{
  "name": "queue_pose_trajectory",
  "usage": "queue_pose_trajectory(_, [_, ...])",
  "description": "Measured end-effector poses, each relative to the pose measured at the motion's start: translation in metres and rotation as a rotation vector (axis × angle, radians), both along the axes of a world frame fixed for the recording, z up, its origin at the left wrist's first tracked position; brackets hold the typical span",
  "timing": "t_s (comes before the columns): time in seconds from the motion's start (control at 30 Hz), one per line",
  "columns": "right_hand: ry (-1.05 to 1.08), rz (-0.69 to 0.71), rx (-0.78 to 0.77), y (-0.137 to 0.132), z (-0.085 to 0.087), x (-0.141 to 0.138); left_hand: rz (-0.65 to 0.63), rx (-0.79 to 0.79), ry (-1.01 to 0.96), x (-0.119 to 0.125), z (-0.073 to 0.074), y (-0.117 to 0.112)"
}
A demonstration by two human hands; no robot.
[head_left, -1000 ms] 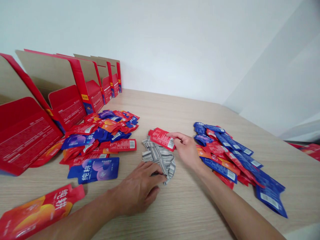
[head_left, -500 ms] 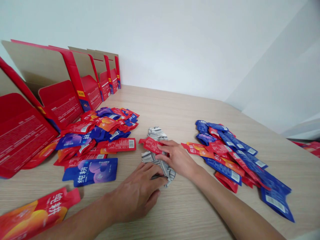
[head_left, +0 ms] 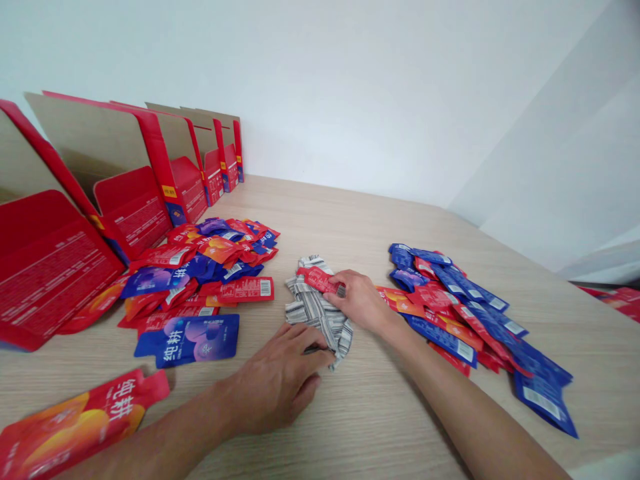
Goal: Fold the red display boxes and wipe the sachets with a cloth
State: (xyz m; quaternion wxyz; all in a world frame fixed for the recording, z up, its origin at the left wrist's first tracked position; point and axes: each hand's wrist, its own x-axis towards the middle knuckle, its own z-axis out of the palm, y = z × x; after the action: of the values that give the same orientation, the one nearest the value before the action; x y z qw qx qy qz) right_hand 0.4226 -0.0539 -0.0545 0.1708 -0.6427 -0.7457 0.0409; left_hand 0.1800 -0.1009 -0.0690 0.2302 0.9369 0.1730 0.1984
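Observation:
A crumpled grey-and-white striped cloth lies in the middle of the wooden table. My right hand pinches a red pouch and presses it against the top of the cloth. My left hand rests palm down on the table, fingers curled, with its fingertips on the cloth's near corner. A heap of red and blue pouches lies left of the cloth, and another heap of mostly blue pouches lies right of my right hand.
Open red cardboard display boxes stand in a row along the left edge. A blue pouch and a red-orange pouch lie near my left forearm. White walls close off the back and right.
My right hand brought the red pouch down from above the cloth, slid it left over it, then drew back a little; it now presses the pouch on the cloth's top. My left hand stayed put.

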Motion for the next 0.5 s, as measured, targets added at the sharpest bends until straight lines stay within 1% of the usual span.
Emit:
queue_pose_trajectory(0.1, [-0.032,-0.011,-0.017,0.000,0.002,0.000,-0.001,0.015,-0.012,0.000,-0.001,0.000])
queue_pose_trajectory(0.17, [-0.038,-0.009,-0.006,-0.001,0.006,-0.001,0.009,0.019,-0.012,0.000,-0.002,0.001])
queue_pose_trajectory(0.3, [-0.020,0.000,0.110,-0.006,0.026,-0.009,0.006,0.035,-0.006,0.001,0.000,0.001])
queue_pose_trajectory(0.4, [0.067,0.042,0.194,-0.013,0.044,-0.029,0.001,0.055,-0.015,0.002,0.003,0.002])
queue_pose_trajectory(0.47, [0.146,0.144,0.183,-0.019,0.052,-0.053,0.014,0.072,0.004,0.001,-0.001,0.001])
queue_pose_trajectory(0.5, [0.179,0.217,0.161,-0.021,0.055,-0.067,0.029,0.085,0.031,0.001,-0.006,0.000])
